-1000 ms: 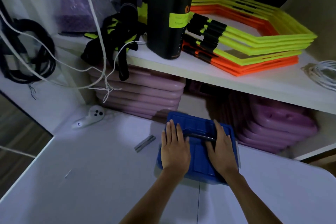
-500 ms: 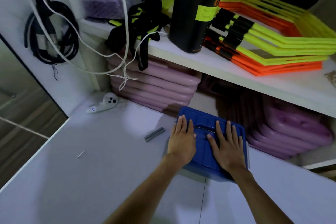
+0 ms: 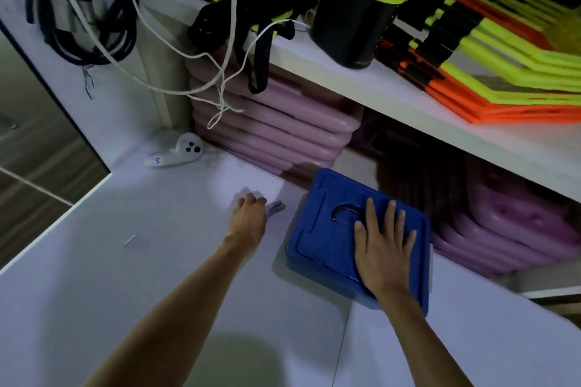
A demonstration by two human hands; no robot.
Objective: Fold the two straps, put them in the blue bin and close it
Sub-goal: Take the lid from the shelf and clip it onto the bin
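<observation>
The blue bin (image 3: pixel 327 229) sits on the white table with its lid on, a dark handle recessed in the lid. My right hand (image 3: pixel 382 248) lies flat on the right half of the lid, fingers spread. My left hand (image 3: pixel 248 218) is off the bin, out to its left over the table, with fingers curled down at the near end of a small grey metal strip (image 3: pixel 277 207). Whether the fingers grip the strip is hidden. No strap shows on the table or outside the bin.
A white controller (image 3: pixel 176 155) lies at the table's back left corner. Stacked pink pads (image 3: pixel 270 132) fill the space under the shelf (image 3: pixel 408 104), which carries a black cylinder (image 3: pixel 355 3), black-and-yellow webbing and orange and yellow frames (image 3: pixel 503 72). White cords hang at the left.
My left hand has left the bin lid and moved left to the grey strip. My right hand stays flat on the lid. The view has shifted left.
</observation>
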